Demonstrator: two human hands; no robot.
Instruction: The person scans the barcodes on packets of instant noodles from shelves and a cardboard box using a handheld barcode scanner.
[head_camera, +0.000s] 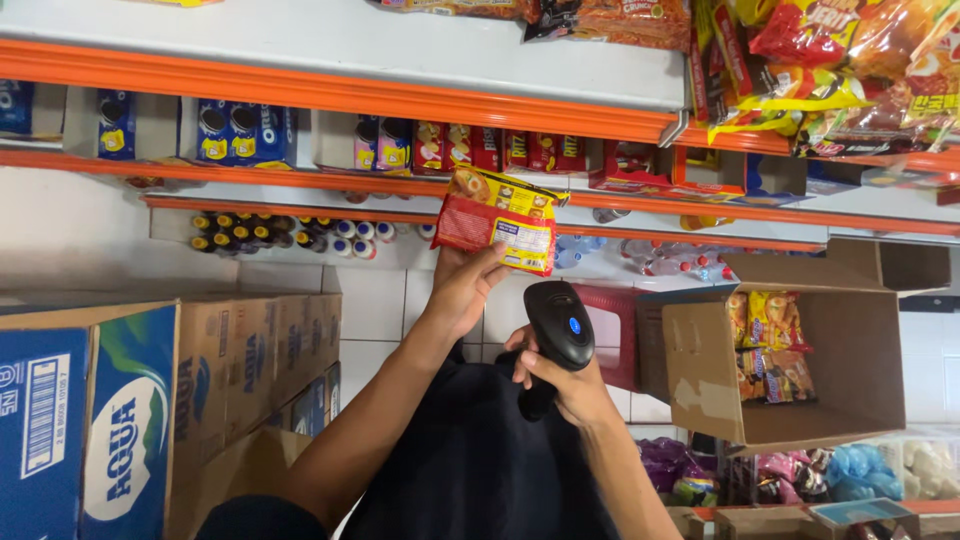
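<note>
Two hands busy: packet and scanner

Left hand has fingers closed on a red-and-yellow noodle packet, raised before the orange shelf edge. Right hand fingers wrap a black barcode scanner, aimed upward at it. Risk: crinkled wrapper tilts, so the scan may miss. Open cardboard box at right holds similar packets.

Red-yellow snack packet above black handheld scanner
</note>
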